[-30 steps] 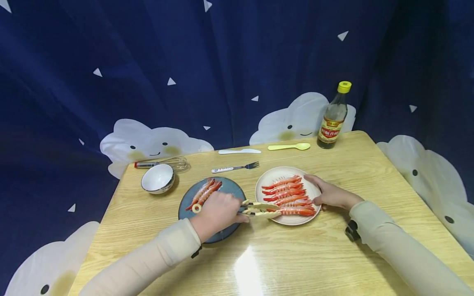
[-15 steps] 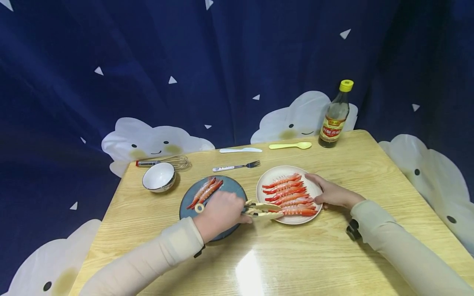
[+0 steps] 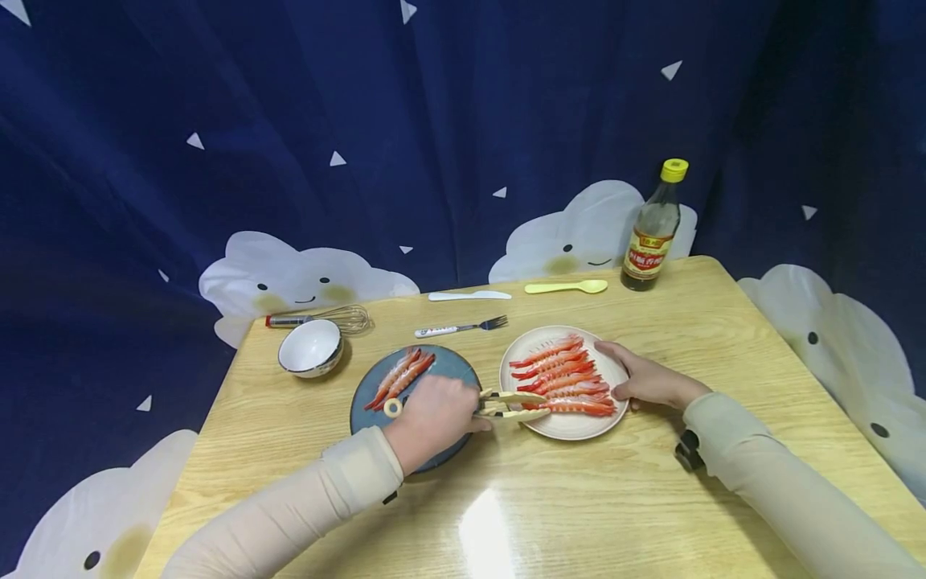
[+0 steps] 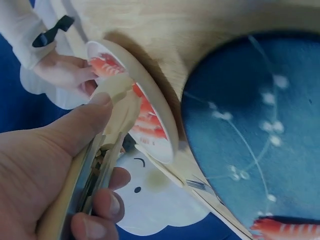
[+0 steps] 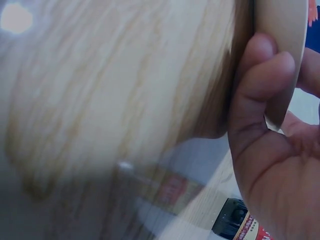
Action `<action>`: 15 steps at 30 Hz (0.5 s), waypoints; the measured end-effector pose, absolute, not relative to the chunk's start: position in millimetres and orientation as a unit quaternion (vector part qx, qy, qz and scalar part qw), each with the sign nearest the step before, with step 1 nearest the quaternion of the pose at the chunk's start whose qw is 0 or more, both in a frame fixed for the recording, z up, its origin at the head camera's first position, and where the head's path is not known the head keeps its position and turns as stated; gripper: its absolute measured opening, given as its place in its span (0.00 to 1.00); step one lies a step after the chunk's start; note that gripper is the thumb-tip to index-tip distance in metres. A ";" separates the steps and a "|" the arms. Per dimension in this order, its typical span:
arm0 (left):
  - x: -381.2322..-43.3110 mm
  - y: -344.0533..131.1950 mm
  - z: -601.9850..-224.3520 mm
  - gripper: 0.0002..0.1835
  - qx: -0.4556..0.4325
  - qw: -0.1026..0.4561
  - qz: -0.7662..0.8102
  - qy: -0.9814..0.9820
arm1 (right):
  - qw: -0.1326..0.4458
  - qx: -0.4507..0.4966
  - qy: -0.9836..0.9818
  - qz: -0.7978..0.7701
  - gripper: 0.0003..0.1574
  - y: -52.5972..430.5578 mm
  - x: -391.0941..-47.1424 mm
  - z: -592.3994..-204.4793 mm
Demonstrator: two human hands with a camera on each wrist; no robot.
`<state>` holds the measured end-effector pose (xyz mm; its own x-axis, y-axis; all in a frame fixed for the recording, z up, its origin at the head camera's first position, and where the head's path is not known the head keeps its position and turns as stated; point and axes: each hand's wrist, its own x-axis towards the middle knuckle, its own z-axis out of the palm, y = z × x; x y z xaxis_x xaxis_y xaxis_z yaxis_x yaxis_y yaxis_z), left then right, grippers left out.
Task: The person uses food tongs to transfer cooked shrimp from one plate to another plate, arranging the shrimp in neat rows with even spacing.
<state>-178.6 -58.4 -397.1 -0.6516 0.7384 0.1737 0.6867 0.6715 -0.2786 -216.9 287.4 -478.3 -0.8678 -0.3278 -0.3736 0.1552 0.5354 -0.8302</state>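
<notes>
In the head view my left hand grips a pair of tongs with pale, cream-coloured tips. Those tips reach over the near left rim of a white plate, at the tail end of the nearest shrimp. Whether they pinch it cannot be told. Several red shrimp lie in a row on this plate. My right hand holds the plate's right rim, its fingers curled at the edge in the right wrist view. Under my left forearm and hand, a blue plate bears two shrimp.
A white bowl and a whisk stand at the back left. Behind the plates lie a fork, a white knife and a yellow spoon. A yellow-capped sauce bottle stands at the back right.
The shrimp on the white plate have shifted slightly left and away, closer together. The tong tips have drawn a little to the left. My right hand stays on the rim.
</notes>
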 end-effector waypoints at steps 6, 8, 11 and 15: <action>-172.4 -56.6 -393.4 0.24 -0.397 0.148 0.079 -0.903 | 0.254 -0.060 0.835 -0.485 0.51 290.9 -216.7 -475.2; -171.1 -55.5 -390.8 0.24 -0.390 0.139 0.078 -0.907 | 0.259 -0.063 0.829 -0.492 0.48 291.5 -216.9 -474.4; -169.5 -55.4 -384.2 0.27 -0.362 0.104 0.079 -0.923 | 0.271 -0.073 0.817 -0.504 0.47 291.5 -217.5 -474.1; -171.9 -55.3 -374.6 0.27 -0.337 0.093 0.065 -0.935 | 0.270 -0.065 0.817 -0.505 0.46 291.3 -217.7 -474.5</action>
